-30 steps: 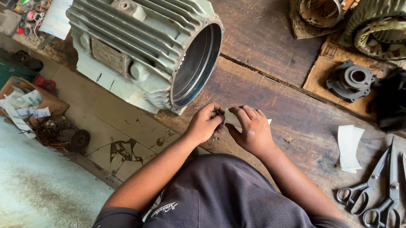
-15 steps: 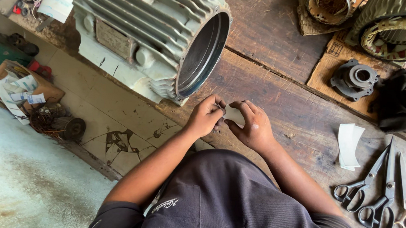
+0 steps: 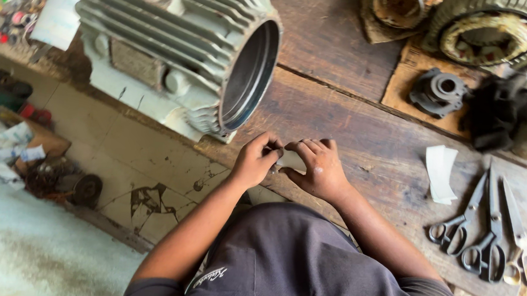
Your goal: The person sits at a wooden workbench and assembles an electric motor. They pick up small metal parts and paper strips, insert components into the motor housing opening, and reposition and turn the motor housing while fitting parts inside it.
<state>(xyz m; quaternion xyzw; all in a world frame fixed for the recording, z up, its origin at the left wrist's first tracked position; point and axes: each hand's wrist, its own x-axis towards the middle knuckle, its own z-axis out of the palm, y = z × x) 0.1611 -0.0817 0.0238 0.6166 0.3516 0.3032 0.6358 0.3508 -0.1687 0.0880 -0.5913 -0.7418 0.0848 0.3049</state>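
We can't tell what the small pale piece [image 3: 291,160] is, mostly hidden between left hand [image 3: 255,161] and right hand [image 3: 317,168], while stator [image 3: 491,35] and coil remnant [image 3: 397,9] are cut off at top edge.

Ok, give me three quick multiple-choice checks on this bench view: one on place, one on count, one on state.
1. The pale green finned motor housing lies where from the hands?
A up-left B right C behind
2. How many metal scissors lie on the wooden bench?
A one B three C six
3. The small pale paper strip is
A pinched between both hands B lying loose C inside the housing

A: it sits up-left of the left hand.
B: three pairs lie side by side.
A: the left hand and right hand both grip it.
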